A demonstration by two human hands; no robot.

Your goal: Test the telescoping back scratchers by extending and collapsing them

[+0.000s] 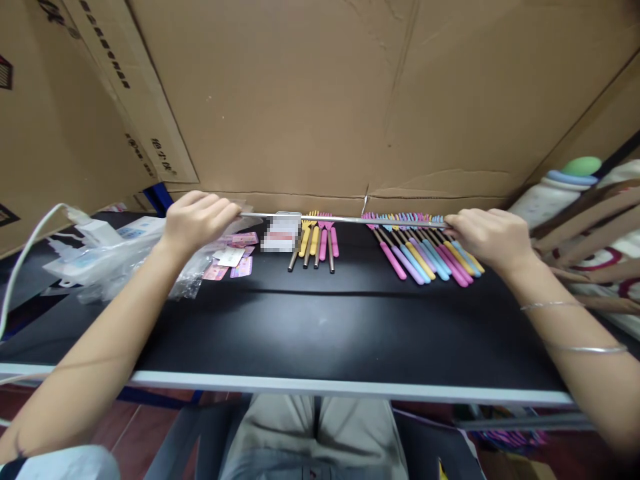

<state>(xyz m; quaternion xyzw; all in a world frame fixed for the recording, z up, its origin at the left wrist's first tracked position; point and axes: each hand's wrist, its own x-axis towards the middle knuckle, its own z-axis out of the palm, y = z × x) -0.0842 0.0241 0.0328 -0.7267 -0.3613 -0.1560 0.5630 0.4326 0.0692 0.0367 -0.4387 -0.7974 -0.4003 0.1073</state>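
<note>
Stretched across my view is a long, thin telescopic back scratcher rod point(345, 219), its metal shaft pulled out and thicker towards the right. My left hand point(200, 217) is closed around one end, and my right hand point(490, 235) grips the other. Both ends are hidden in my fists. Beyond and below the rod on the right lies a row of back scratchers point(425, 257) with pink, purple, blue and yellow handles and small claw heads. Several shorter yellow and pink back scratchers point(315, 243) with bare metal shafts lie near the middle.
On the black table point(320, 333), clear plastic bags point(145, 260), colourful cards point(242, 267) and a partly blurred white pack point(280, 233) lie on the left. Cardboard point(320, 100) stands behind. A white bottle point(553, 197) and a patterned bag point(600, 247) are at the right.
</note>
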